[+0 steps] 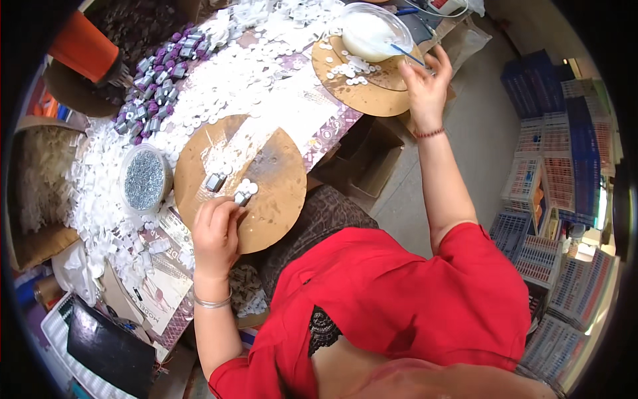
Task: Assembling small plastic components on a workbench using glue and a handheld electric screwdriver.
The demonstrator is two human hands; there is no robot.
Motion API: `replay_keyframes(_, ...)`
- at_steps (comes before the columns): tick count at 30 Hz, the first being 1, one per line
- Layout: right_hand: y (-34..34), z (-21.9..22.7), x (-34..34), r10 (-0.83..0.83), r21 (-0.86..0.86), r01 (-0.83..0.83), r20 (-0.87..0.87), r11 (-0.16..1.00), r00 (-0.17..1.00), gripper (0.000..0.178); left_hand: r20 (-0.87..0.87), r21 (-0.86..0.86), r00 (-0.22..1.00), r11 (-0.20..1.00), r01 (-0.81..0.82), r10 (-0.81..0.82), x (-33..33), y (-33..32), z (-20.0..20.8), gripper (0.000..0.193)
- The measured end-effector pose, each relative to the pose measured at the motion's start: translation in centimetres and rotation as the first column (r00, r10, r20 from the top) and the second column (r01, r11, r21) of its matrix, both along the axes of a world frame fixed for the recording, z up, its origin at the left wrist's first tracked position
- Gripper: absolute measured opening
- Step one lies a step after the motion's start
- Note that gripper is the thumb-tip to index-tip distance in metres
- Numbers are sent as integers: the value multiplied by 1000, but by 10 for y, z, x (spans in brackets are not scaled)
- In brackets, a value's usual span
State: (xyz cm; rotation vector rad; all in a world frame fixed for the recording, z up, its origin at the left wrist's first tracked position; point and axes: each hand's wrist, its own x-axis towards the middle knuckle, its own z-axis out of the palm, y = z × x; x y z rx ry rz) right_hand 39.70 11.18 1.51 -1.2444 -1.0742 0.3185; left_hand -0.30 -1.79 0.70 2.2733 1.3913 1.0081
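Note:
My left hand (216, 229) pinches a small grey block (241, 198) topped with white discs, over a round brown board (282, 193). Beside it on the board lies another small grey block (214, 182). At the far right, my right hand (428, 83) has its thumb and fingers apart around the end of a thin blue stick (407, 53). That stick leans over the rim of a clear tub (407, 26) of whitish paste. The tub stands on a second round brown board (372, 103) with scattered white discs (355, 70).
White pieces (219, 86) cover much of the table. A pile of grey and purple parts (156, 80) lies at the far left, near an orange object (83, 46). A round container of small metal pieces (144, 178) stands left of the near board. Stacked crates (541, 159) line the right.

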Motion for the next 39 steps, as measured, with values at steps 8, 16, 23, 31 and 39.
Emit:
replay_keyframes(8, -25, 25, 39, -158, 225, 97, 274, 970, 949, 15, 15, 160, 954, 941, -298, 299, 2, 7, 8, 19)
replay_keyframes(16, -54, -3, -81, 499, 36, -499, -123, 866, 858, 15, 63, 11, 942, 944, -331, 330, 5, 22, 0, 11)
replay_keyframes(23, -47, -26, -151, 760, -15, -769, -142, 639, 634, 13, 77, -4, 930, 933, -360, 359, 3, 18, -4, 11)
replay_keyframes(31, -54, -21, -139, 705, -25, -752, -328, 659, 629, 14, 55, 97, 939, 934, -343, 339, 8, 7, 8, 18)
replay_keyframes(39, -70, -23, -105, 686, -79, -739, -316, 669, 655, 11, 68, 60, 964, 963, -262, 258, 14, -22, -2, 17)
